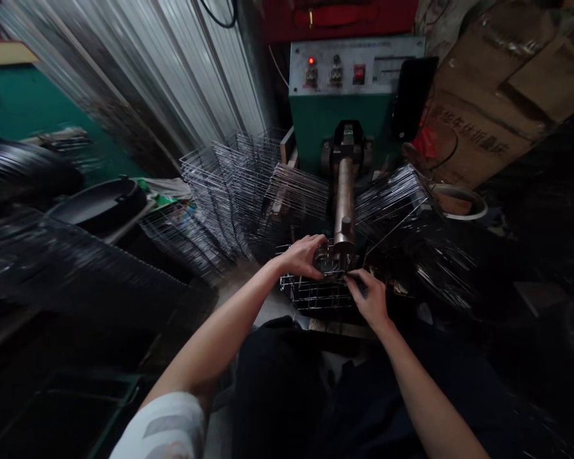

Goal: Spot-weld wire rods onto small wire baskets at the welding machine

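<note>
In the head view, a wire grid (310, 298) lies low under the round metal arm (345, 197) of a green machine. My left hand (303, 256) is curled at the grid's upper left, thumb below and fingers above, beside the arm's tip; its hold is partly hidden. Just right of the tip, my right hand (369, 298) has thumb and forefinger pinched together on what looks like a thin metal wire at the grid's edge. Dim light and blur hide the exact contact between wire, grid and tip.
Stacked wire grids (234, 191) stand to the left. Bundled straight wires (392, 197) lie right of the arm. The machine's control panel (356, 67) shows a lit red lamp, with a black phone (414, 95) beside it. Cardboard boxes (483, 121) are at back right.
</note>
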The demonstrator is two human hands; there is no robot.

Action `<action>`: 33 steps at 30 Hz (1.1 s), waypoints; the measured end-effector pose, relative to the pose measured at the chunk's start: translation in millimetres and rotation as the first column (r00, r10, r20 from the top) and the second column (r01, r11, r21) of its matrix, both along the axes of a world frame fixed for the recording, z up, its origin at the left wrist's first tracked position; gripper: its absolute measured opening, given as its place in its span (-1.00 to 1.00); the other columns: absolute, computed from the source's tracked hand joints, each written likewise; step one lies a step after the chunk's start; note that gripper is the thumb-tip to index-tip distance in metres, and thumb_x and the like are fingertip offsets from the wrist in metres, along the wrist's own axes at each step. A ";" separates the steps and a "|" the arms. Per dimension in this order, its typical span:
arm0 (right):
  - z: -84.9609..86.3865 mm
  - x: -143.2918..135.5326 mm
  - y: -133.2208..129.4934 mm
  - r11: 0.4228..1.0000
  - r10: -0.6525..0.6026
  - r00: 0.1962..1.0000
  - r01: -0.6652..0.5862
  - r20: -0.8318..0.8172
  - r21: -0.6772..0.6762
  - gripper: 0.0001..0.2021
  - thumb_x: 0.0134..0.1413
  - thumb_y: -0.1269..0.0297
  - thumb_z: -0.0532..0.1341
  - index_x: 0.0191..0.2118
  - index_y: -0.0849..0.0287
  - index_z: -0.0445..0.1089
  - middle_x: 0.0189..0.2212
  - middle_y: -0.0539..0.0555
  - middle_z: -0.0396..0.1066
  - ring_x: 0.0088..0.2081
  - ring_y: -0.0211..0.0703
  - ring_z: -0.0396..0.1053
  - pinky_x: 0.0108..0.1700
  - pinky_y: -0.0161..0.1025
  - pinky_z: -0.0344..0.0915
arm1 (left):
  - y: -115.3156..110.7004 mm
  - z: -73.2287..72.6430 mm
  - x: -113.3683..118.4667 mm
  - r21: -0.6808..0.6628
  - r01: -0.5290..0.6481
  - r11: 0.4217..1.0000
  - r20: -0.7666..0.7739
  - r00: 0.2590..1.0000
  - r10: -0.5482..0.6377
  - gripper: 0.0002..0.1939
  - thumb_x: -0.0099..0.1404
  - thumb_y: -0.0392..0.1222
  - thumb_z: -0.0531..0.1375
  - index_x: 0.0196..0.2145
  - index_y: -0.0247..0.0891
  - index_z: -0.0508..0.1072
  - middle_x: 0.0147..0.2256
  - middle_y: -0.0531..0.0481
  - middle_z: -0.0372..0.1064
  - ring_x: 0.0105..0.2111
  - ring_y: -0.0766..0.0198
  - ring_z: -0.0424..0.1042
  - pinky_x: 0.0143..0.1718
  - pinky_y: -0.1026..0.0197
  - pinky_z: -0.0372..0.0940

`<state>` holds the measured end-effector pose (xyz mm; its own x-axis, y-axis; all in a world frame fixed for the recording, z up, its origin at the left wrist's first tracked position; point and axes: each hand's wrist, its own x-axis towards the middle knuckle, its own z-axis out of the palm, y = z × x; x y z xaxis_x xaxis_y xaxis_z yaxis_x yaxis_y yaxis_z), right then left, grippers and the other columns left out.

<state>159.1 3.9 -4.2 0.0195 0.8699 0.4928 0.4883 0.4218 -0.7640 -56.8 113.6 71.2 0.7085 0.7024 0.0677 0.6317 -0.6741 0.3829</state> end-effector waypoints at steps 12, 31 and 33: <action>-6.4 22.6 -7.4 0.983 0.008 0.990 -0.033 -0.138 -0.180 -0.84 0.19 0.17 0.26 -0.20 0.11 0.49 -0.29 0.06 0.53 -0.24 -0.10 0.48 -0.21 -0.24 0.38 | -7.9 -12.1 -18.4 0.002 -0.034 0.999 0.090 0.995 0.033 0.06 -0.10 0.10 0.45 0.29 -0.10 0.09 0.27 -0.21 0.11 0.30 -0.22 0.02 0.25 -0.26 0.07; -19.1 45.5 -98.6 0.757 -0.243 0.790 -0.208 -0.562 -0.619 -0.51 -0.07 -0.11 0.41 -0.39 0.14 0.19 -0.55 0.00 0.44 -0.64 -0.34 0.28 -0.63 -0.43 0.15 | -47.9 -140.6 -89.4 -0.825 0.066 0.561 0.497 0.558 0.665 0.36 -0.12 -0.27 0.48 0.39 0.09 -0.33 0.38 -0.22 -0.14 0.27 -0.17 0.15 0.20 -0.17 0.23; -12.0 44.6 -102.3 0.763 -0.236 0.785 -0.215 -0.573 -0.610 -0.52 -0.07 -0.09 0.42 -0.39 0.14 0.18 -0.57 -0.02 0.43 -0.67 -0.36 0.26 -0.65 -0.45 0.12 | -48.0 -138.0 -90.9 -0.815 0.078 0.574 0.518 0.541 0.662 0.35 -0.17 -0.31 0.49 0.38 0.08 -0.25 0.36 -0.23 -0.10 0.27 -0.17 0.14 0.20 -0.19 0.22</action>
